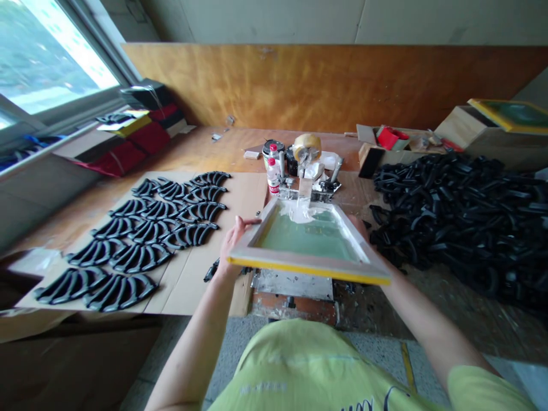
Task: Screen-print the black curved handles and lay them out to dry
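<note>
A framed screen [308, 231] with green mesh and a yellow front edge is tilted above a metal plate [293, 283]. White paste lies on the mesh near its far edge. At the frame's left side, my left hand [234, 242] grips the rim, thumb side up. My right hand [359, 226] is at the right side, mostly hidden by the frame, its fingers out of sight. Behind the screen stands a metal clamp fixture [306, 194]. Curved black parts [139, 257] lie in fanned rows on cardboard [184, 279] to the left.
A large heap of black parts [462, 222] covers the right of the table. Bottles with red caps [273, 177] and a tape roll [307, 146] stand behind the fixture. Boxes [466, 131] are at the back right, and red and black boxes [145, 137] at the left.
</note>
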`<state>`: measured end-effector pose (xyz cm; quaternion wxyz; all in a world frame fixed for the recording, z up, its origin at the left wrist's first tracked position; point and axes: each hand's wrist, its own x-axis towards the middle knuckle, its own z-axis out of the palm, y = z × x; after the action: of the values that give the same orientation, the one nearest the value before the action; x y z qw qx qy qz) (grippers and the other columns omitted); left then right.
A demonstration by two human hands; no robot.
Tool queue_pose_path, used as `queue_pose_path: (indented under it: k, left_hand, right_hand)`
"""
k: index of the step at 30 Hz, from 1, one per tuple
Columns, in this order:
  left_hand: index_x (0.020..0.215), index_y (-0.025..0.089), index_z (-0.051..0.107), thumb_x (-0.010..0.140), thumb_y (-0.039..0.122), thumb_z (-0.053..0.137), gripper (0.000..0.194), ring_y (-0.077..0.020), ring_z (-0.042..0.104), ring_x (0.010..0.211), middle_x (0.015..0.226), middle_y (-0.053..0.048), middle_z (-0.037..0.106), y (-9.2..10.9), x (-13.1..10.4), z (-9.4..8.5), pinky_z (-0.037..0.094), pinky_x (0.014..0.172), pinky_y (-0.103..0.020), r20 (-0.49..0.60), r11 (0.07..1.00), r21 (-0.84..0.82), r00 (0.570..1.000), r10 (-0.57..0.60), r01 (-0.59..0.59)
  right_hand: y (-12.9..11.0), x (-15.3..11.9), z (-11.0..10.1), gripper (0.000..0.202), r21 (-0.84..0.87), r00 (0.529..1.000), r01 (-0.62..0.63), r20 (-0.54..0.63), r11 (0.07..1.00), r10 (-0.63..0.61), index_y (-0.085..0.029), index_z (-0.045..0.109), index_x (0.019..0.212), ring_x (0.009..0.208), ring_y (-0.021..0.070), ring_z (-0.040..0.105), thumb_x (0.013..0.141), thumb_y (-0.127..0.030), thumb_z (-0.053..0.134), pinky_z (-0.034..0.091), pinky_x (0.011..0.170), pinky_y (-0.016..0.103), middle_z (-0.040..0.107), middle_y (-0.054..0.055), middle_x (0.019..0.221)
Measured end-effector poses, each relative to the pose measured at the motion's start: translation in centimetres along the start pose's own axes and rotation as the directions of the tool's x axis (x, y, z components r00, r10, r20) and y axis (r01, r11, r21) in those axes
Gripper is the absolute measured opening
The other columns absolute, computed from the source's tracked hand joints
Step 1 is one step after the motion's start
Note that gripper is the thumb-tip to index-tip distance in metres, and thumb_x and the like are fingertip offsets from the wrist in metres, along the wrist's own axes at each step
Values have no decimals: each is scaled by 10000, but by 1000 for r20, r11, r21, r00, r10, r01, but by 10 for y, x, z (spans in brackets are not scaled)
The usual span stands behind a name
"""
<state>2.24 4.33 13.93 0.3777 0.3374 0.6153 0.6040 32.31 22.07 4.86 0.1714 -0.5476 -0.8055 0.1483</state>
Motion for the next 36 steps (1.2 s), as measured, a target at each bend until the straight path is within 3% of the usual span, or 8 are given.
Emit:
queue_pose_path:
  k: [3,6,10,13,21,29,34,36]
  left_hand:
    - [1140,144,691,724,668,634,672,-157,597,606,772,-39,682,-51,-21,-16,451,534,-249,78,972,80,971,-228,221]
    - [1396,192,503,678,600,715,852,-157,615,631,791,-23,681,-99,-27,-19,467,569,-247,88,958,88,956,-279,272]
    - [1441,190,436,716,580,681,858,-157,626,658,791,-24,682,-134,-22,-17,482,602,-251,57,950,138,955,-291,281]
    - [1401,185,487,746,569,657,778,-156,625,686,810,-31,684,-139,-21,-17,483,620,-249,63,946,166,954,-292,279]
    - [1308,193,584,786,564,613,641,-163,617,718,825,-30,681,-135,-23,-18,481,648,-259,60,944,233,965,-255,234]
    - [1315,194,564,804,565,597,633,-176,636,775,904,-50,701,-139,-25,-19,496,678,-263,77,948,204,962,-262,242]
    - [1285,181,591,785,562,618,630,-174,637,745,875,-54,698,-135,-27,-18,491,644,-257,37,950,201,967,-252,240]
    - [1291,180,590,769,560,636,647,-171,634,713,846,-50,695,-133,-27,-17,488,626,-256,23,948,189,964,-265,256]
  right_hand:
    - [-6,23,-15,337,26,989,49,-139,998,-44,-162,609,1198,1055,259,600,916,-248,446,480,925,414,634,138,1178]
    - [-48,49,-5,480,-23,929,293,-228,956,-291,-127,528,1305,1240,267,481,844,-239,600,409,1030,383,511,167,1351]
    - [-94,70,15,335,-144,923,384,28,912,-384,-131,616,1140,1084,256,564,808,-181,636,442,925,341,636,141,1136]
    - [-96,72,17,159,-169,932,343,185,924,-312,-150,661,976,926,224,620,844,-203,589,443,811,288,693,108,983]
    - [-95,36,22,167,-281,943,331,140,901,-303,-129,659,905,936,247,602,818,-114,517,409,769,299,691,136,961]
    - [-85,3,7,182,-27,636,742,344,670,-691,-183,642,806,890,203,557,858,-116,481,372,706,277,647,61,845]
    - [-86,16,11,136,-97,777,618,226,780,-588,-186,641,824,883,198,544,860,-142,518,375,695,269,628,59,879]
    - [-85,8,18,167,-128,775,629,192,767,-603,-168,649,862,948,213,531,869,-116,491,390,728,275,622,85,927]
